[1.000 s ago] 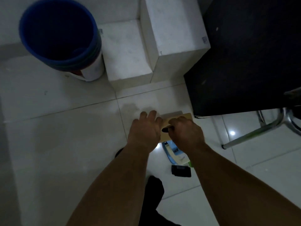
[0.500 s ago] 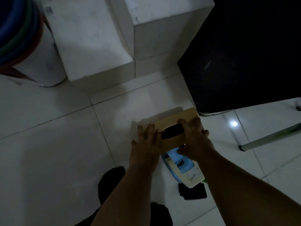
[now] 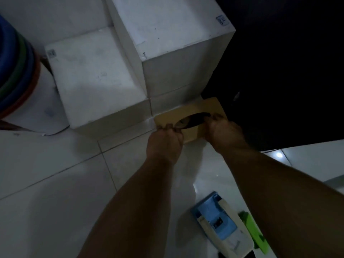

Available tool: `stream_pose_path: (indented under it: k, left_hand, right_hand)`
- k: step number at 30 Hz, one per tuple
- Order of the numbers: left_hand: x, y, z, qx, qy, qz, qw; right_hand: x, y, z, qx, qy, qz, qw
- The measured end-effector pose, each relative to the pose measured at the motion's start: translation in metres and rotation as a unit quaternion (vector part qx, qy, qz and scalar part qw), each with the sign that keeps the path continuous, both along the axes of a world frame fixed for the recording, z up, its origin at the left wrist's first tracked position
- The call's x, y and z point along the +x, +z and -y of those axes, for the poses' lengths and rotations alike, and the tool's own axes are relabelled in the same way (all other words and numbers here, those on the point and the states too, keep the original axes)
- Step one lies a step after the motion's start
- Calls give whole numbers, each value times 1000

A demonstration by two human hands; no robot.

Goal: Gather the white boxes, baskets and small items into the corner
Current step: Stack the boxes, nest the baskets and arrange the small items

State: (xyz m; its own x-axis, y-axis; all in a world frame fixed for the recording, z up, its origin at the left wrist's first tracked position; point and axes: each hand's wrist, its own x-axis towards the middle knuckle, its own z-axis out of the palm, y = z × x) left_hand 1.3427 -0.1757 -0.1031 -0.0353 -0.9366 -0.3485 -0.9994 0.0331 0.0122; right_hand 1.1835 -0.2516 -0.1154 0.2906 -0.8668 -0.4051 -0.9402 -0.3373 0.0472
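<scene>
A tan tissue box (image 3: 197, 112) with a dark oval slot lies on the floor against the foot of the tall white box (image 3: 173, 34). My left hand (image 3: 164, 141) grips its near left edge with curled fingers. My right hand (image 3: 222, 132) grips its right end, fingers curled over the top by the slot. A lower white box (image 3: 93, 81) stands left of the tall one. Stacked blue, green and red baskets (image 3: 13, 71) sit at the far left.
A blue and white device (image 3: 221, 224) lies on the tiles near my right forearm, with a green item (image 3: 255, 233) beside it. A black cabinet or furniture piece (image 3: 288, 71) fills the right side, close to the tissue box. White floor tiles (image 3: 46, 183) spread to the left.
Both hands have slid the tan box forward across the floor, away from the blue device, until it rests against the tall white box.
</scene>
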Motion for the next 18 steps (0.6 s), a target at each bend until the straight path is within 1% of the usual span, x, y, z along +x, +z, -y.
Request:
stream_pose_path:
  k: [2,5,7,10,12,14,16,18]
  left_hand:
    - [6,0,13,-27,-3,11,1000]
    - [11,-1,21,-44,-6,34,998]
    - [14,-2,25,-39,-12,32,999]
    - [21,-3,34,-33,-29,45,998]
    - [23,-3,35,-42,-44,60,996]
    - [23,-3,33,-46,-35,53,997]
    - [21,-2,30,-44,-20,38,998]
    - [20,-5,23,-22,-11,27,999]
  right_hand:
    - [4,-2,16,9,2,26,1000]
    - [9,-5,31,38,7,0,999]
    - [13,-4,38,80,-6,-9,997]
    - [11,-6,44,103,-9,22,994]
    - [8,-3,45,128,-3,24,992]
    - [6,4,40,146,-1,33,989]
    - [5,14,31,129,7,70,989]
    - [-2,25,17,83,23,131,988]
